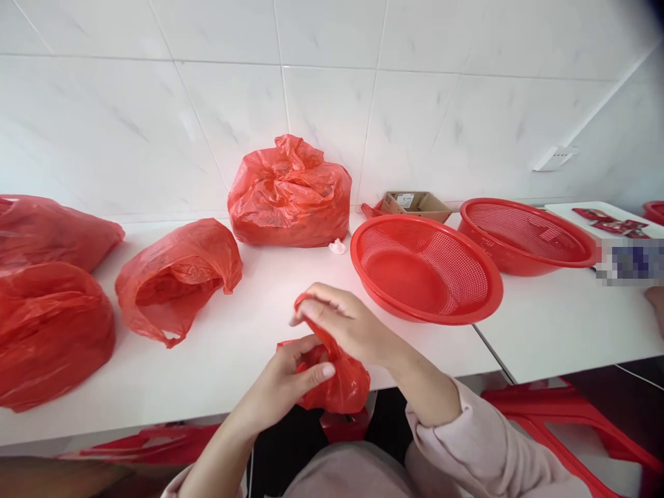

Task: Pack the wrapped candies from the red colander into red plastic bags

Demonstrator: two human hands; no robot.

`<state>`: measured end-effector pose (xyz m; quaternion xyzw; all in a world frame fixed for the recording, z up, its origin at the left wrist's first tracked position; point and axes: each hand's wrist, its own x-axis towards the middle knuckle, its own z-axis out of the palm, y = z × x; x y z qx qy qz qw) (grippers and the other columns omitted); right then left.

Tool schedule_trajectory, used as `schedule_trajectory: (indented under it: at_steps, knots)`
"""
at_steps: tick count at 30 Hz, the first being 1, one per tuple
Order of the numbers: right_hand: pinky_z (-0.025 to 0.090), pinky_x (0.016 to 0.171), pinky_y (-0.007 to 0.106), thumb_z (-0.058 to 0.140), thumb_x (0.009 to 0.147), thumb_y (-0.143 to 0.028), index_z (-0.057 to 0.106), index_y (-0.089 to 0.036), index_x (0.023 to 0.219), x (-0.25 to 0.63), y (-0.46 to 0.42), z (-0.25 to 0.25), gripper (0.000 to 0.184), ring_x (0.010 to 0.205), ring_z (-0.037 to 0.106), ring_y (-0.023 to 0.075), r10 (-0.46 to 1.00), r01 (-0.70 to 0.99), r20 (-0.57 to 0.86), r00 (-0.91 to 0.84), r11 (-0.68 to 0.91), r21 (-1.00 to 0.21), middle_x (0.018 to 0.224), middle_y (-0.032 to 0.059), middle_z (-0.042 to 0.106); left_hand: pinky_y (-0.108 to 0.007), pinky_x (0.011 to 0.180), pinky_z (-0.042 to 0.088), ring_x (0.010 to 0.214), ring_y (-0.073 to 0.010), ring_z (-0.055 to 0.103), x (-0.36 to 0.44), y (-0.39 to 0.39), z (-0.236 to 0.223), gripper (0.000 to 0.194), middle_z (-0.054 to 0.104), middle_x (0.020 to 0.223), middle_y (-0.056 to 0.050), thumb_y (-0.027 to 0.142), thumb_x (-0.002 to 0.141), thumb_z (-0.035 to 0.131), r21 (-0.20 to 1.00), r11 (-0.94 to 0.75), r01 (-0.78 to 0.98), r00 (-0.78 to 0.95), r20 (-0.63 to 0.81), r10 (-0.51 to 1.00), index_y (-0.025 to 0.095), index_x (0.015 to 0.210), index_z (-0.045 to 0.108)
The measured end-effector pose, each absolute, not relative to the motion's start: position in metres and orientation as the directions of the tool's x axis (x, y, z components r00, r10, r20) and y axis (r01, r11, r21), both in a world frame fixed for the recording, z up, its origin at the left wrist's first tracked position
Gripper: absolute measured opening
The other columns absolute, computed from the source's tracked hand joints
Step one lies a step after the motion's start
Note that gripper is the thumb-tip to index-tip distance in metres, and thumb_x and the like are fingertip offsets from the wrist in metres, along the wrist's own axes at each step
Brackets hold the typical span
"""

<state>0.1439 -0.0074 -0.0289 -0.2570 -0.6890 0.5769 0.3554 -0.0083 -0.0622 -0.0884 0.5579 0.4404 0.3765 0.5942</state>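
The right hand (350, 325) has its thumb and forefinger pressed together, pinching a twisted upper strip of a thin red plastic bag (345, 391); the strip pokes out just past the fingertips. The left hand (285, 380) sits lower, its thumb and forefinger parted with red film showing in the gap, and the thumb touches the near side of the bag. (Its other fingers are hidden, so I cannot tell whether they grip anything.) The bag lies between the two hands, its body below the right fingers and to the right of the left thumb, overlapping the near edge of the white table (249, 304) in this view.

Beyond the hands, a scrap of crumpled pale material (337, 247) lies beside a bulging red sack (290, 204) by the wall. A gaping red bag (218, 242) rests to the left, and a red colander (425, 270) stands to the right.
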Motion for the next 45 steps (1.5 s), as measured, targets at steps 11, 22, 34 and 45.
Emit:
schedule_trajectory:
  at_steps: [11,22,34,45]
  knots:
    - [0.036,0.061,0.027,0.034,0.101,-0.046,0.043,-0.023,0.110,0.151,0.001,-0.065,0.026,0.055,0.050,0.0140,0.838,0.387,0.179,-0.515,0.413,-0.824,0.060,-0.0066,0.050,-0.027,0.071,0.051,0.070,-0.0160,0.062,-0.013,-0.049,-0.106,0.028,0.065,0.066,-0.001,0.044,0.084,0.070,0.991,-0.005,-0.134,0.047,0.011,0.999,0.016,0.080,0.074]
    - [0.036,0.054,0.026,0.040,0.098,-0.031,0.038,-0.026,0.113,0.164,-0.044,-0.092,0.016,0.053,0.046,0.0138,0.951,0.251,0.192,-0.242,0.253,-0.934,0.060,-0.0073,0.047,-0.034,0.088,0.054,0.098,-0.0244,0.068,-0.018,-0.044,-0.097,0.023,0.074,0.103,-0.007,0.041,0.080,0.073,0.997,-0.036,0.071,0.001,0.036,0.999,0.023,0.094,0.079]
    - [0.047,0.102,0.038,0.049,0.090,-0.014,0.058,-0.025,0.121,0.164,-0.020,-0.087,0.034,0.118,0.058,0.0195,0.816,0.338,0.396,-0.421,0.546,-0.767,0.125,0.0053,0.064,-0.025,0.057,0.052,0.063,-0.0122,0.061,-0.019,-0.048,-0.103,0.021,0.064,0.087,-0.001,0.030,0.085,0.068,0.995,-0.094,0.025,0.162,0.089,0.983,0.020,0.098,0.056]
    - [0.053,0.085,0.033,0.052,0.088,-0.021,0.053,-0.025,0.108,0.149,-0.024,-0.097,0.021,0.092,0.065,0.0149,0.920,0.187,0.114,-0.374,0.195,-0.963,0.101,0.0012,0.065,-0.027,0.064,0.052,0.084,-0.0194,0.068,-0.012,-0.054,-0.122,0.024,0.066,0.097,-0.005,0.021,0.081,0.066,0.923,-0.285,0.257,-0.046,0.307,0.951,0.022,0.098,0.049]
